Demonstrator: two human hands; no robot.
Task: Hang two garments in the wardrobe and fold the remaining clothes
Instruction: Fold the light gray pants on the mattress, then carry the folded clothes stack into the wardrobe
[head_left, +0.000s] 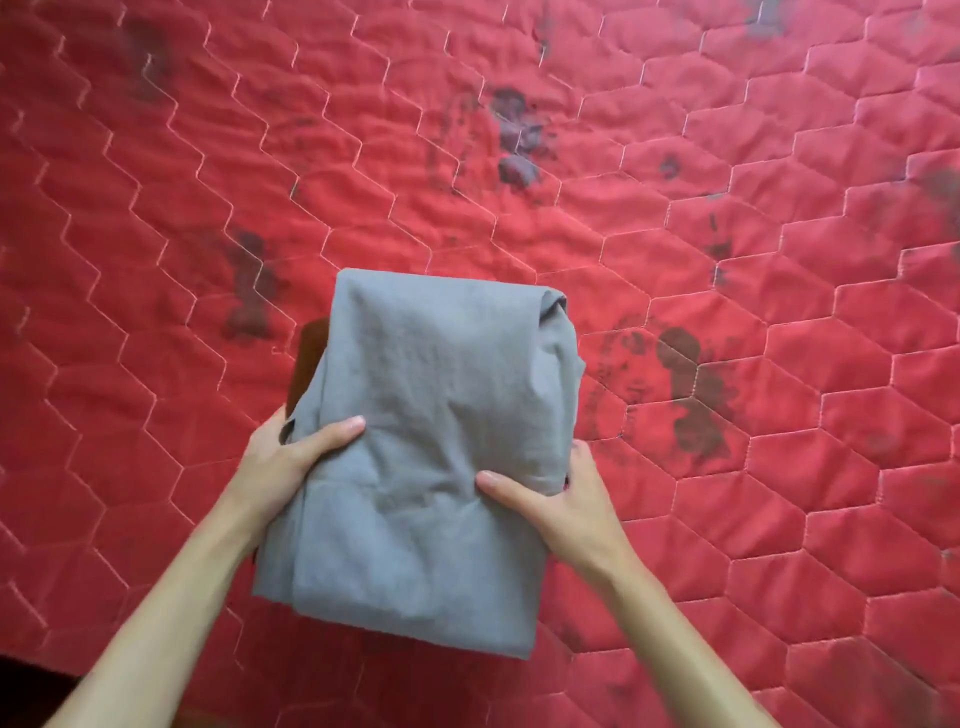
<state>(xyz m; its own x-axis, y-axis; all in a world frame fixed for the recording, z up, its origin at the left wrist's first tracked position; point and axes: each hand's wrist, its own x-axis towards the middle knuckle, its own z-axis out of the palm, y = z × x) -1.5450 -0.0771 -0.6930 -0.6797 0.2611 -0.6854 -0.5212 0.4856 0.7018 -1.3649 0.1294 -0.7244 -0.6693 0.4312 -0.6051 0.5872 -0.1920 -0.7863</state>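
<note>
Two hands (280, 457) (553, 506) on one grey garment (431, 395)

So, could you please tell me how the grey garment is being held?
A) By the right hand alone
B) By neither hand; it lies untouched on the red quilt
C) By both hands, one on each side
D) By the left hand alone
C: the left hand and the right hand each grip one side of the folded grey garment, thumbs on top.

Stained red quilted mattress (727, 493) under a grey garment (431, 415).
</note>
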